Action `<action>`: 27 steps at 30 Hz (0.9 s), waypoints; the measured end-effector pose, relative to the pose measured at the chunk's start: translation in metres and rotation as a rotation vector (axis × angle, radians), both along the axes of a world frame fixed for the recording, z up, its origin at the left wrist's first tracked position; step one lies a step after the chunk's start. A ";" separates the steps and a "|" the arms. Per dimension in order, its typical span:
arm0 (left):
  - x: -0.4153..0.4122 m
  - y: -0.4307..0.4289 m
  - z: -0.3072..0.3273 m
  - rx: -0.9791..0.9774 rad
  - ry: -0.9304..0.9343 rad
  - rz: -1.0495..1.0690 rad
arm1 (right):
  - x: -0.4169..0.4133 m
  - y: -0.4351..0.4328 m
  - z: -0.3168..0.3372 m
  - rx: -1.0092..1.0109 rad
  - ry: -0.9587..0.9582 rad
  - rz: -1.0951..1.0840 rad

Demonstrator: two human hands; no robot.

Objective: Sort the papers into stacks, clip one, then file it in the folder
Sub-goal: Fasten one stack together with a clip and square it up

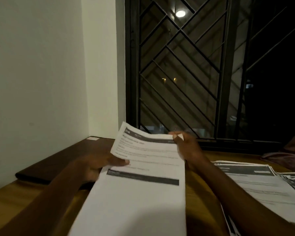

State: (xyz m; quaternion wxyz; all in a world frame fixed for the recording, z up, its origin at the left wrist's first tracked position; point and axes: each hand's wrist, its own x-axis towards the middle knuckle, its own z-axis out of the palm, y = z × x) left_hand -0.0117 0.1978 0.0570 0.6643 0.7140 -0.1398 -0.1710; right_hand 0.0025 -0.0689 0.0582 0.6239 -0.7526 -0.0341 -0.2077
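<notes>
I am holding the papers (143, 193) above the table (12, 193), left hand (99, 166) gripping their left edge, right hand (186, 147) pinching the top corner, and I am thinking it wise to peel one sheet cleanly toward the stack (262, 188) at right.

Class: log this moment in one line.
stage: sorting; left hand: holds white printed paper bundle; right hand: pinches its top corner; dark brown folder: untouched
</notes>
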 end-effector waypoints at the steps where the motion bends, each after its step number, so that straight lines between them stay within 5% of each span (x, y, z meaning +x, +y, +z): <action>1: 0.000 -0.003 -0.005 0.017 0.024 0.038 | 0.006 0.001 -0.013 0.000 0.032 -0.017; 5: 0.016 -0.011 -0.029 0.146 -0.006 0.209 | 0.018 0.008 -0.047 0.018 0.128 -0.013; 8: 0.032 -0.025 -0.035 0.521 -0.413 0.438 | 0.021 0.011 -0.062 0.023 0.136 -0.002; 11: 0.036 -0.053 -0.033 0.804 -0.753 0.426 | 0.024 0.014 -0.072 0.034 0.140 0.042; 15: 0.063 -0.094 -0.051 0.756 -0.801 0.187 | 0.027 0.019 -0.081 0.018 0.113 0.067; 20: 0.085 -0.113 -0.068 0.776 -0.736 0.109 | 0.035 0.020 -0.088 0.044 0.115 0.043; 27: 0.080 -0.116 -0.085 0.544 -0.744 0.089 | 0.038 0.022 -0.083 0.033 0.147 0.089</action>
